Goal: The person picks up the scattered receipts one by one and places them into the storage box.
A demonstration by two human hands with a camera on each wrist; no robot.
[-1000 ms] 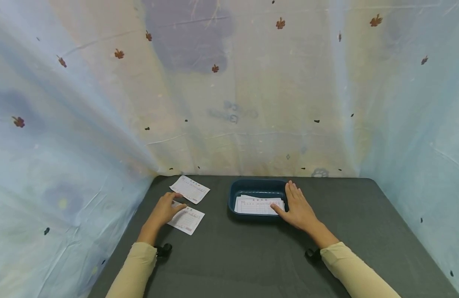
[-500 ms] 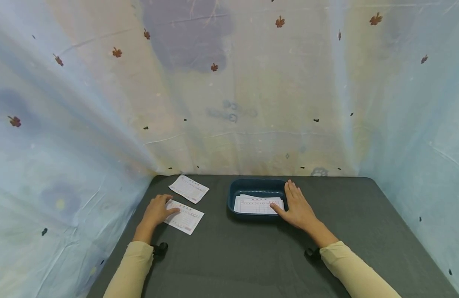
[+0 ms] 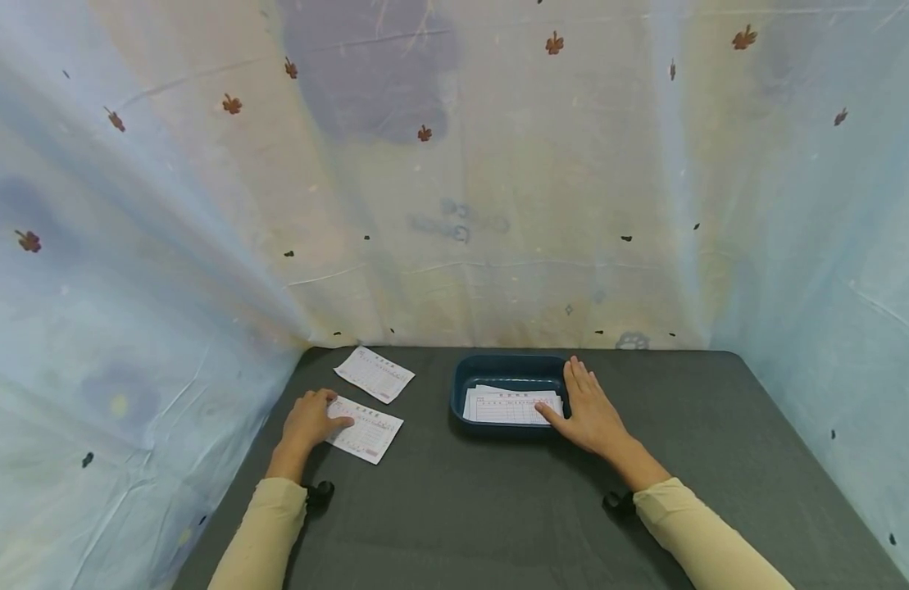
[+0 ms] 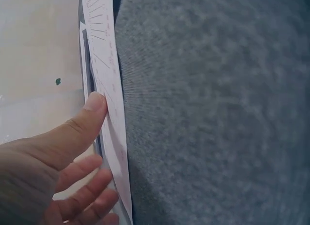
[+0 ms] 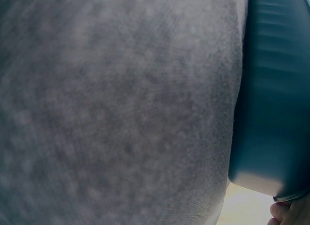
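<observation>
Fingers of my left hand [image 3: 309, 419] lie on the near slip [image 3: 365, 428], thumb laid along its inner edge; the left wrist view shows the thumb [image 4: 82, 126] pressed against the paper's edge with the other fingers loosely curled under that side, so I read it as a light pinch on the slip rather than a flat rest. Just beyond that hand, a little apart from the near slip, a second slip [image 3: 374, 374] lies flat on the dark mat [image 3: 498, 508]. My right hand [image 3: 588, 414] sits spread and relaxed with straight fingers against the right end of the tray [image 3: 510, 367], palm on the mat, thumb tip [image 3: 546, 412] touching the stack [image 3: 509, 405] of slips inside the tray, the other fingers along the tray's rim. The stack lies flat on the tray floor, immediately left of that hand. In the right wrist view I get only the tray's blue wall [image 5: 273, 89] close beside the hand and grey mat; a fingertip barely shows at the corner, too little to tell more. Both slips outside the tray are well apart from my right hand, with the tray between. Patterned cloth [image 3: 454, 180] hangs behind and on either side of the mat.
</observation>
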